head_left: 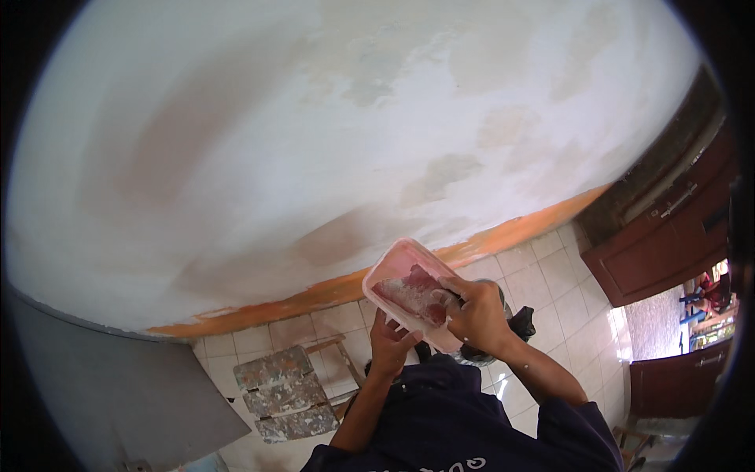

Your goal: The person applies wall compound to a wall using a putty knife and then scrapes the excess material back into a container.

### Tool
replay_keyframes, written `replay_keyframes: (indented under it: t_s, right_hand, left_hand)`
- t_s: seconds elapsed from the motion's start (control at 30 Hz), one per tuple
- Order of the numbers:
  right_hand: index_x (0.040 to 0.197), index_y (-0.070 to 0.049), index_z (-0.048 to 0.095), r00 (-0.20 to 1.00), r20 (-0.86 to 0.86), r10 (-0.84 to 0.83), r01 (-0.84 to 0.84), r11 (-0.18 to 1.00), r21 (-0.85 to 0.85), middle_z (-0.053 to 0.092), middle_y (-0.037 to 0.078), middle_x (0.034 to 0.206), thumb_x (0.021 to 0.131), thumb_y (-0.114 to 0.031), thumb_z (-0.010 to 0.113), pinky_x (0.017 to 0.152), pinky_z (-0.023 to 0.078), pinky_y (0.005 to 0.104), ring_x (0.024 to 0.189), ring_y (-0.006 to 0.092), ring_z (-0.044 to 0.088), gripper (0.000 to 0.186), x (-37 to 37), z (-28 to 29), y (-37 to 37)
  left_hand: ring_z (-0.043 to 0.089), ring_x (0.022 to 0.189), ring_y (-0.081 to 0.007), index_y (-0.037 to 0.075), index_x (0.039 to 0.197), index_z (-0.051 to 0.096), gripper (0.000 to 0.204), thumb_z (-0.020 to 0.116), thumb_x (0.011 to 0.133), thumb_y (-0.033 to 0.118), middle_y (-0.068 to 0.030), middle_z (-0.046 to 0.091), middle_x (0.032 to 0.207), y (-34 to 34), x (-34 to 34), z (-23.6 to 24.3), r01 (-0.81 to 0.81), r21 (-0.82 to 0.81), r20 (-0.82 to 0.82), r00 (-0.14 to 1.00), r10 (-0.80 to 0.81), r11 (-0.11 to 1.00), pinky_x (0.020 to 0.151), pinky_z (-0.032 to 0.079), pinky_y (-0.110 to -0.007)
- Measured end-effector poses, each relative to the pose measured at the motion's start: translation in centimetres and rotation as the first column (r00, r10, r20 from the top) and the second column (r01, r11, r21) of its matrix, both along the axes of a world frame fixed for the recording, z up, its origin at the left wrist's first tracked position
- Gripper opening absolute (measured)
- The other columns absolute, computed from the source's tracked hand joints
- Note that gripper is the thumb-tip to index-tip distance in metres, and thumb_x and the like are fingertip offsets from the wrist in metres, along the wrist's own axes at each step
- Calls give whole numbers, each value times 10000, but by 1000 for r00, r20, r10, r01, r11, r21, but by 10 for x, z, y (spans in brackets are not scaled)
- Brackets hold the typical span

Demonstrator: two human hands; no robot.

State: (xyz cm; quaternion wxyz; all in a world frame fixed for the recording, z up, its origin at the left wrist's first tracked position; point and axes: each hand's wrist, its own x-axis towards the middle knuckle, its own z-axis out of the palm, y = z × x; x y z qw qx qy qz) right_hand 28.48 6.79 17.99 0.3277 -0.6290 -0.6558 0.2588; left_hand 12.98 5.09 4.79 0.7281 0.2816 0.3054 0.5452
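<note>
My left hand [391,344] grips a pale pink rectangular plastic tray [384,267] by its lower left side, fingers beneath and thumb near the edge. White residue coats parts of the tray. Inside it lies a flat reddish tool [421,289] smeared with white. My right hand [480,315] is closed over the tool's near end at the tray's right side. The fingers hide its handle, so its exact kind is unclear. Both hands are in front of my dark shirt, near the foot of a patchy white wall [259,181].
An orange strip [314,297] runs along the wall's base above pale floor tiles [543,275]. A paint-spattered wooden stool [285,385] stands left. A grey panel [118,393] is at far left. Brown doors [637,263] open at right, with a person [712,303] outside. A black bag [521,322] lies nearby.
</note>
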Motion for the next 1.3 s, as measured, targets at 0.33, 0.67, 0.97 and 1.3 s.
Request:
replay_keyframes:
  t_s: [0.33,0.67,0.97,1.3]
  right_hand:
    - [917,79,638,822,-510,-254,174,964,-200,668,127,750,846,-96,622,562,496,256,650,159,643,189,51,-1,9]
    - [963,90,581,400,-811,-427,120,902,-416,640,129,800,842,-89,619,507,484,230,599,135,606,220,82,-33,-6]
    - [1070,101,525,281,-894,-349,322,912,-255,623,151,988,858,-56,516,773,512,299,832,202,622,264,80,-36,-1]
    - [892,195,490,366,-919,-148,512,856,67,598,248,833,780,50,436,706,594,359,769,342,644,191,121,67,155]
  left_hand:
    - [555,1084,-319,82,1386,175,713,565,799,-29,-202,492,1220,0,8,13,19,-249,-27,999,-27,968,824,551,-451]
    - [574,1062,-319,108,1379,187,647,542,838,108,-171,478,1234,6,13,2,55,-98,-1,998,-56,994,788,564,-463]
    - [567,1061,-332,83,1328,201,565,493,850,3,-201,472,1215,6,2,-24,98,-142,83,993,-87,985,810,556,-480]
    - [592,1025,-317,94,1356,187,646,551,825,40,-184,486,1199,17,2,-49,18,-138,110,994,-3,990,772,579,-456]
